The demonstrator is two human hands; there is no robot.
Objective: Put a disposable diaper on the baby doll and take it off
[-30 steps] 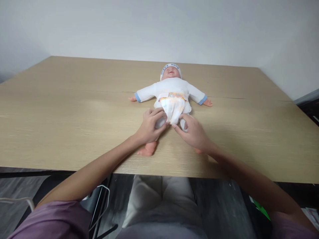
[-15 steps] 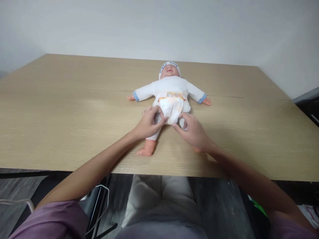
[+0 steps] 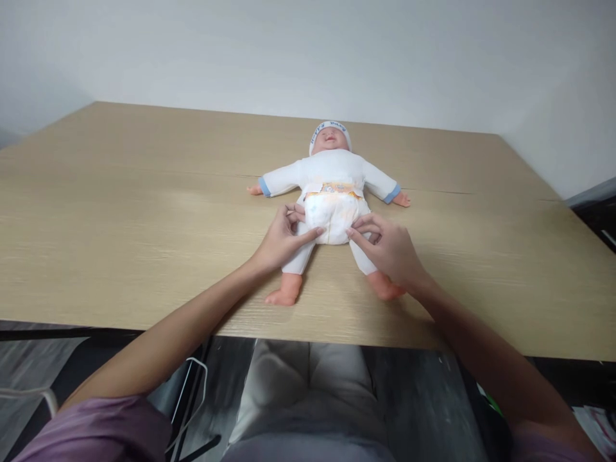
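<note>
A baby doll in white clothes with blue cuffs lies on its back, arms spread and feet toward me. A white diaper with an orange patterned waistband covers its hips. My left hand rests at the diaper's left leg edge, thumb apart from the fingers, the thumb tip touching near the crotch. At the right leg edge, my right hand has its thumb and fingertips closed together on the diaper's border. Both doll feet show below my hands.
The doll lies on a wide light wood table, whose front edge is just before my legs. A pale wall stands behind. White cable hangs below at the left, and a dark object stands beyond the right edge.
My left fingers have straightened and spread from their curl. My right hand has moved slightly right, its fingers less curled, and the doll's leg and foot beside it now show more.
</note>
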